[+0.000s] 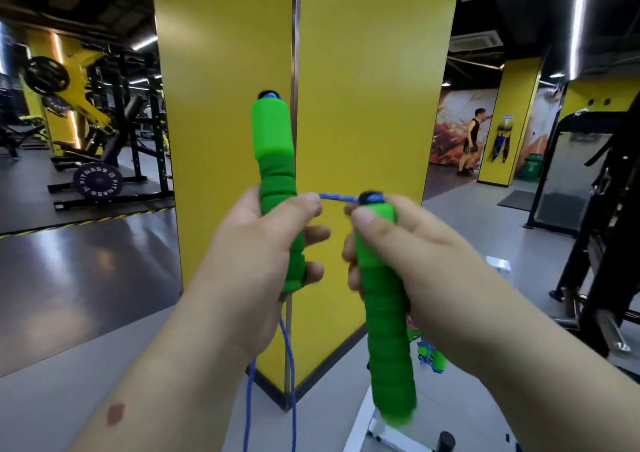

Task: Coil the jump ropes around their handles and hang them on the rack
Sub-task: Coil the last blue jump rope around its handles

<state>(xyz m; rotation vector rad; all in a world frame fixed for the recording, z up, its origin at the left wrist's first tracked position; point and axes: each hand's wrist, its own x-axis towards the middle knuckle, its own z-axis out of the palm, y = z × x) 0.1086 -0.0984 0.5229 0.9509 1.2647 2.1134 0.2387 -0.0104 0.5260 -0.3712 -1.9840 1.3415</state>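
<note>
The left hand (256,254) grips one green handle (275,174) upright, pinching the blue rope (337,198). The right hand (408,244) clasps the other green handle (386,313), both before the yellow pillar (363,88).

Weight plate (98,182): I read "FITNESS" twice in pale letters round its dark face, once along the top arc and once along the bottom; smaller marks sit between the words, too small for me to make out.
Green bin (532,165): some pale lettering on its front, too small for me to read.
Small sign on the far yellow pillar (507,117): blue and white, its text blurred beyond reading.
Handles in my grip: no print I can read.
</note>
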